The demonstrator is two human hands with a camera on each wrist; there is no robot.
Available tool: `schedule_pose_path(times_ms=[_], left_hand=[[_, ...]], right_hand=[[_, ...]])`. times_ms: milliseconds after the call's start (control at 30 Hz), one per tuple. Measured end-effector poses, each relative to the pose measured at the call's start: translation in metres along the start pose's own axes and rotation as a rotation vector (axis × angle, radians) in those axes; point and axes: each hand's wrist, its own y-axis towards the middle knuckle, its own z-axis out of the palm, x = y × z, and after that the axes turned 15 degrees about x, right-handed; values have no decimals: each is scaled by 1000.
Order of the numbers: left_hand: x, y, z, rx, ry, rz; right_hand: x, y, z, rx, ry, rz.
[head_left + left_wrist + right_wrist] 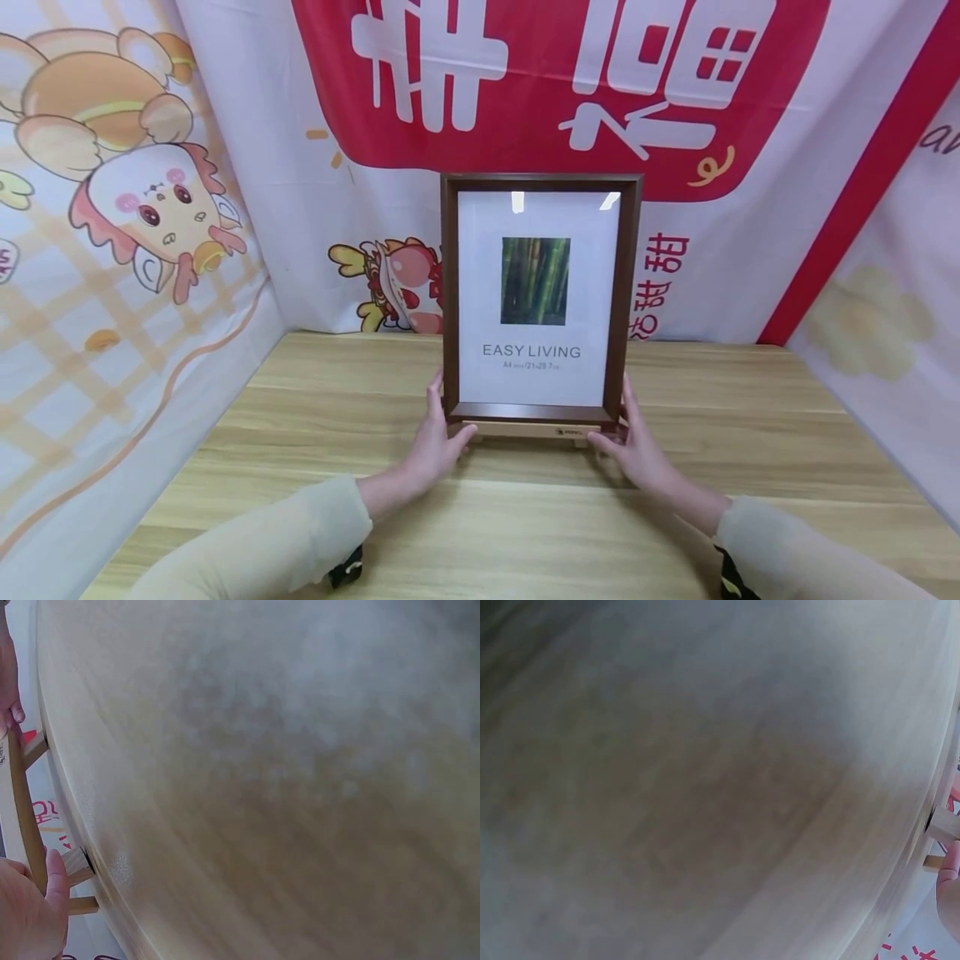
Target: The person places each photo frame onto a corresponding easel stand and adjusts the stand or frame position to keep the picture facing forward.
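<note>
A dark brown picture frame [536, 287] stands upright, leaning slightly back, on the light wooden ledge [517, 430] of a small easel. Its sheet shows green bamboo and the words EASY LIVING. My left hand [431, 446] grips the easel at the ledge's left end, thumb in front and fingers behind the frame's side. At the other end my right hand [639, 446] holds it the same way. Easel legs [77, 864] reach the tabletop in the left wrist view. Only part of the right hand [949, 892] shows in the right wrist view, beside a leg [945, 825].
The wood-grain table [345, 400] spreads around the easel. Behind it hangs a white and red cloth [525, 150] with large characters. A cartoon-printed cloth [97, 275] covers the left side, and another cloth [885, 233] the right.
</note>
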Motion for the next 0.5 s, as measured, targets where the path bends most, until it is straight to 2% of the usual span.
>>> schedule_pose_path(times_ms=[300,500], left_hand=[[0,-3,1,3,26,-19],[4,-8,-3,-4,42,-44]], right_hand=[[-1,-1,3,-7,-3,10],[0,-5,4,-14,-8,55]])
